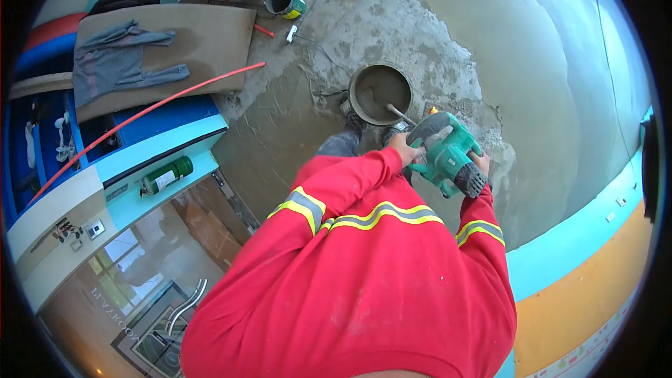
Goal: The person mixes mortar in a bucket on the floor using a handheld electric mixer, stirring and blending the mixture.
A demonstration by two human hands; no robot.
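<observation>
Both of my hands are on a green power mixer (448, 150) with a black motor end. My left hand (403, 148) is closed around the handle on its left side. On the opposite side, my right hand (481, 162) grips the other handle, its fingers partly hidden by the tool. The metal mixing shaft (400, 113) slants down into a round bucket (355, 106) of wet grey mortar (378, 88). Its lower end is hidden in the mix. My shoes and legs are just behind the bucket.
A power cord (329, 56) runs over the rough floor (413, 35) to a white plug connector (292, 33). Two small buckets (280, 3) stand ahead. Leftward are a cardboard sheet (210, 42) with grey clothing (119, 59), a red rod (161, 103) and a green bottle (168, 176). Smooth wet screed (546, 98) lies right.
</observation>
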